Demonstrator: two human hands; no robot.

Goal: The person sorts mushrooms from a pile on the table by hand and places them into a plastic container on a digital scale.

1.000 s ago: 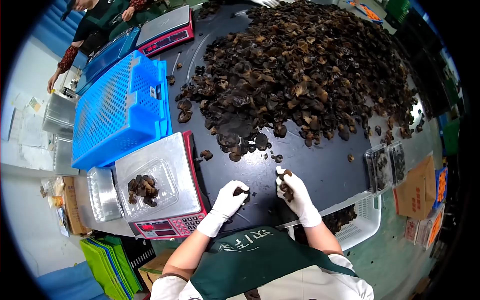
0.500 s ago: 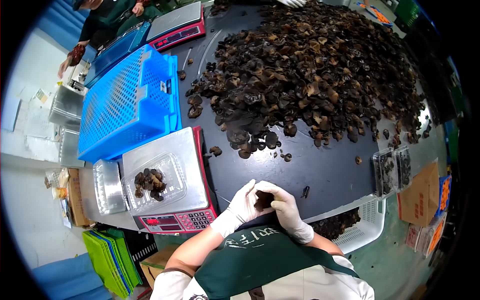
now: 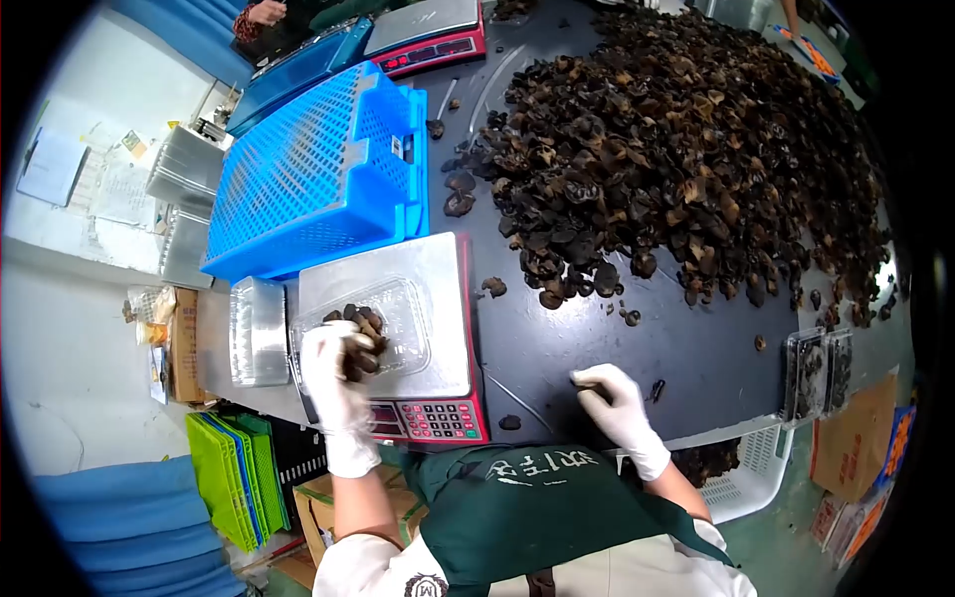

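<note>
On the silver weighing scale [image 3: 443,348] lies a clear plastic tray [image 3: 406,333] with a small heap of dark wood ear mushrooms [image 3: 366,326]. My left hand [image 3: 336,383], in a white glove, is over the tray's left side, its fingers closed around wood ear at the heap; its fingertips are partly hidden. Low above the dark table [image 3: 557,348], my gloved right hand [image 3: 617,408] has loosely bent fingers, thumb and forefinger apart, with nothing visible in them. A single wood ear piece [image 3: 510,422] lies between the scale and that hand.
A large wood ear pile [image 3: 686,169] covers the table's far side. Left stand a blue crate [image 3: 298,179] and stacked clear trays [image 3: 259,333]. Filled clear boxes [image 3: 806,378] stand at the right edge, above a white basket [image 3: 751,473]. Another person's hand [image 3: 267,12] shows top left.
My hands have parted from around a wood ear piece. The left has moved left to the tray on the scale; the right has moved slightly right. The camera view has shifted left.
</note>
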